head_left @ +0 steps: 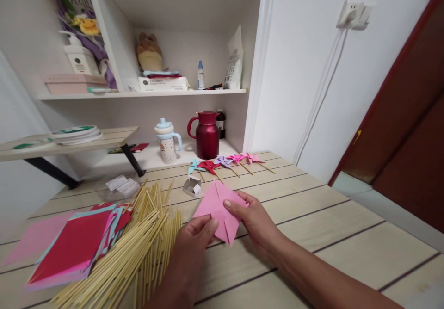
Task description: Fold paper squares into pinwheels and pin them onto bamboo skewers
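Both hands, left hand [194, 239] and right hand [255, 221], pinch the half-folded pink paper square [219, 211] mid-fold; judging so, the flaps need gathering next, bamboo sticks [138, 249] at nine o'clock.

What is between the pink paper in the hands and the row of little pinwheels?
In the head view, a small silver box sits on the table between the pink paper and the pinwheels, toward the left. The rest is bare wood.

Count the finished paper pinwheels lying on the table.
5, in a row at the table's far edge in front of the red jug: teal pinwheel, red pinwheel, lilac pinwheel, pink pinwheel, and far-right pink pinwheel. None looks hidden.
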A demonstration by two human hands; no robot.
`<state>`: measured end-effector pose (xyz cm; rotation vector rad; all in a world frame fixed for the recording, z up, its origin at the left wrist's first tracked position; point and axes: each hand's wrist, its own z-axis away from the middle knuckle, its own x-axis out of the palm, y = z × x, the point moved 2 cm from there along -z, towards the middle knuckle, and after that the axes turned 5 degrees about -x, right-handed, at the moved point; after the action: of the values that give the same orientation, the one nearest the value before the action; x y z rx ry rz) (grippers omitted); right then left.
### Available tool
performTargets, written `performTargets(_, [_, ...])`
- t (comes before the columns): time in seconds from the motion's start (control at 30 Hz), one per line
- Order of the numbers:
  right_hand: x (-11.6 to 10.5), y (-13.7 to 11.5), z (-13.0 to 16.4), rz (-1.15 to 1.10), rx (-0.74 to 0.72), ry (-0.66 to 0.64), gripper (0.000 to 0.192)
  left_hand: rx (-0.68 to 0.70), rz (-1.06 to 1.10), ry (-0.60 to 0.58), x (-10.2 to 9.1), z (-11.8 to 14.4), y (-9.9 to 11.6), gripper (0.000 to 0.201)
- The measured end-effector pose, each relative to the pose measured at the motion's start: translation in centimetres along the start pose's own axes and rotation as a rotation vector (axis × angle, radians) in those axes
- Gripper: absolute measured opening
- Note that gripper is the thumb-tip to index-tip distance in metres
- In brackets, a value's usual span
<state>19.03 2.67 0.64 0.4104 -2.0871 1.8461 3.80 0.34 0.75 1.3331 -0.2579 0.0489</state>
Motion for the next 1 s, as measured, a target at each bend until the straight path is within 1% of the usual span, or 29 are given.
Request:
performTargets(0.1, [0.1,0.0,0.1,0.01,-0.005,-0.017,0.033,0.012,0.005,0.045,0.0,0.1,0.1,0.031])
performTargets(0.23, [0.3,0.0,0.2,0.006,0.019,-0.026,0.035,0.018,0.027,0.061,-0.2,0.0,-0.3,0.034])
performTargets(0.4, [0.5,0.0,0.4,0.016,0.038,-0.027,0.037,0.037,-0.041,0.14,-0.6,-0.1,-0.8,0.032])
performTargets(0.63, [0.5,0.2,0.5,0.076,0.006,-0.093,0.035,0.086,-0.079,0.229,-0.6,0.1,-0.3,0.026])
performTargets(0.8, [0.4,0.2,0.5,0.107,-0.009,-0.11,0.036,0.131,-0.123,0.255,-0.6,0.2,0.0,0.024])
performTargets(1.0, [0.7,-0.2,0.8,0.157,-0.049,-0.185,0.041,0.199,-0.178,0.282,-0.4,0.3,0.5,0.021])
